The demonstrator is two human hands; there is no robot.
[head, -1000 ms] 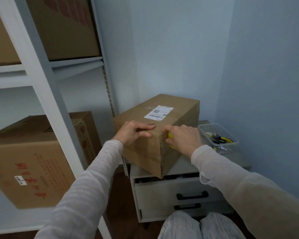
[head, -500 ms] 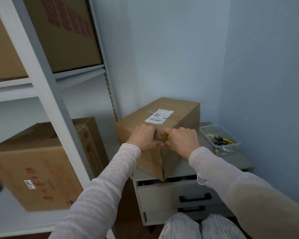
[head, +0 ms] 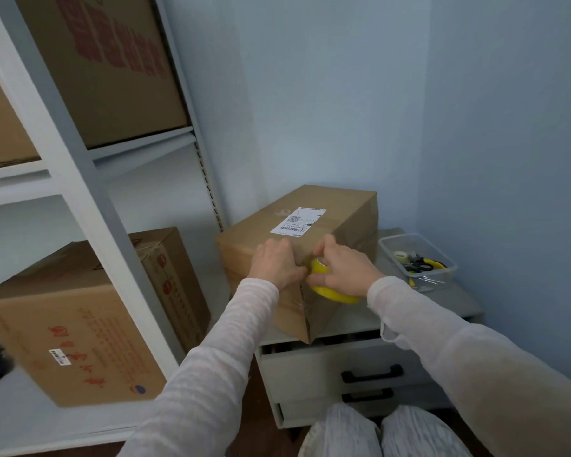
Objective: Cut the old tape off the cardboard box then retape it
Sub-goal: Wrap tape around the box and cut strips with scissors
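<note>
The yellow tape roll (head: 333, 294), barely showing half a second ago, now sticks out under my right hand (head: 345, 270), whose fingers curl round it at the near corner of the cardboard box (head: 350, 225). My left hand (head: 274, 263) has stayed pressed on the box's near top edge, fingers loose, gripping nothing. One box, one roll, two hands, thumbs almost meeting. The box sits on the drawer cabinet (head: 310, 367), by the far wall.
</note>
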